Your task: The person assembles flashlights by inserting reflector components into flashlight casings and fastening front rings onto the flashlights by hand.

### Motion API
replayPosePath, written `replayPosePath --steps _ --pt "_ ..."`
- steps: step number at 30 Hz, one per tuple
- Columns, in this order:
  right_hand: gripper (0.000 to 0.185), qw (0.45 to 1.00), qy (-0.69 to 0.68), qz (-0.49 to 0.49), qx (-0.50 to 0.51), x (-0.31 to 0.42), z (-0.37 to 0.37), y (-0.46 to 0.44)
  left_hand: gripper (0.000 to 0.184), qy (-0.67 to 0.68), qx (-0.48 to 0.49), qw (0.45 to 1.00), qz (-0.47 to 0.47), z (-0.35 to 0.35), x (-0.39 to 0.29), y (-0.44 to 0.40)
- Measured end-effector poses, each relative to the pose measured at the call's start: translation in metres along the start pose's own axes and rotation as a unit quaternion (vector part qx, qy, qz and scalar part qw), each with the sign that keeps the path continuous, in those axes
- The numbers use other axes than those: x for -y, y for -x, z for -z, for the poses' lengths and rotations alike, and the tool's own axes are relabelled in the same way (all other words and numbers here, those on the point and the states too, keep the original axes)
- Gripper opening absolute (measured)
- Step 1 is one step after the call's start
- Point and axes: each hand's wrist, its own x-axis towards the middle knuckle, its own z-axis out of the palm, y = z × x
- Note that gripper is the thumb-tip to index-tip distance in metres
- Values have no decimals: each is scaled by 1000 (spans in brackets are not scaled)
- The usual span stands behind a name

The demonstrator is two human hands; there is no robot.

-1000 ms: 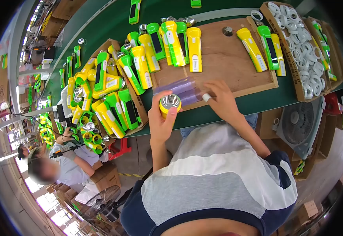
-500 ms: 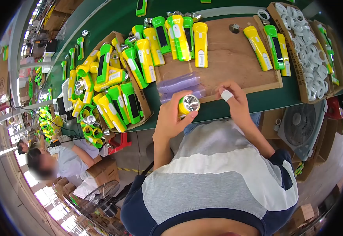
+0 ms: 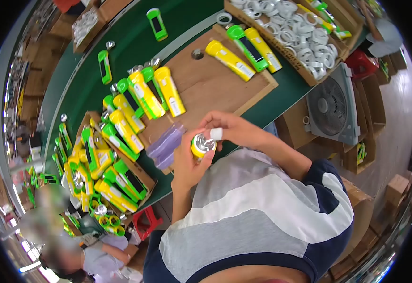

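My left hand [image 3: 187,162] is closed around a yellow flashlight, its shiny reflector [image 3: 203,144] facing up toward me. My right hand [image 3: 229,127], white tape round one finger, is bent over the same flashlight head, fingers at its rim. Whether a thin clear disc is under those fingers I cannot make out. Just left of my hands lie rows of clear, purplish stacked discs [image 3: 165,145] at the edge of a wooden board [image 3: 201,94]. Several yellow and green flashlights [image 3: 169,92] lie along the board's left side, some with loose reflectors at their heads.
A carton of white rings [image 3: 305,37] stands at the upper right. At left, a cardboard box [image 3: 144,177] is heaped with flashlights. More flashlights [image 3: 234,60] rest on the board's right part. A box fan [image 3: 331,108] stands lower right; a co-worker [image 3: 104,257] sits lower left.
My right hand has come left and down onto the flashlight head; before, it was apart, fingertips pinched. My left hand still holds the flashlight. The head view has turned, tilting the table.
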Motion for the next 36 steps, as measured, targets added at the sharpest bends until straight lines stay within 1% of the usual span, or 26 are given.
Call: replayPosePath --steps 1,2,3,4,5,6,7,10,13,14,16,17,18,19,20,21,22,23,25,27,29,31,34,36 --pt "18 993 82 68 -46 4 17 6 51 77 3 997 0 -5 3 0" --pt "14 973 134 144 -121 11 43 14 52 153 4 988 2 -11 7 1" --pt "19 932 194 183 -246 31 71 26 53 227 4 974 5 -16 7 1" --pt "21 855 246 185 -416 44 104 31 56 293 23 956 13 -16 -4 -2" --pt "27 728 390 223 -518 63 140 38 56 321 35 946 13 -18 -4 -3" --pt "33 646 497 200 -544 76 170 46 57 348 45 936 13 -19 -4 -3" --pt "39 550 594 175 -561 90 195 53 58 374 54 926 12 -19 -5 -4" --pt "48 512 732 97 -439 103 261 50 57 378 75 923 6 -22 3 -6" --pt "56 520 785 20 -335 112 285 40 57 370 83 925 14 -22 4 -10" --pt "57 525 781 0 -337 113 300 36 58 369 88 925 19 -22 6 -10" --pt "57 529 768 36 -360 119 305 38 61 384 91 918 30 -22 9 -7" --pt "56 533 760 54 -367 122 306 37 63 414 93 905 26 -22 9 -9" --pt "48 535 744 87 -390 128 291 36 64 445 90 891 26 -23 7 -11" --pt "43 552 702 152 -423 130 276 36 65 475 85 875 29 -23 6 -12" --pt "42 611 626 165 -455 135 245 34 67 488 88 869 13 -25 4 -17" --pt "43 661 544 174 -487 134 213 31 67 495 90 864 19 -27 1 -21" --pt "43 766 415 278 -404 124 177 27 67 501 95 860 22 -29 -1 -26" --pt "43 835 265 372 -307 112 142 24 66 506 102 856 22 -31 -3 -32" --pt "33 874 189 413 -172 86 85 31 63 517 123 846 42 -36 -3 -36" --pt "23 839 229 482 -105 50 62 23 62 523 146 837 63 -42 0 -41" --pt "21 863 71 490 -101 29 29 16 62 533 137 831 83 -49 -2 -37" --pt "30 892 93 415 -153 18 13 24 63 535 134 829 92 -52 -3 -38" --pt "36 857 255 428 -132 10 13 23 61 517 143 838 98 -50 1 -38" --pt "36 856 291 406 -134 13 13 26 60 486 139 857 101 -50 2 -38"
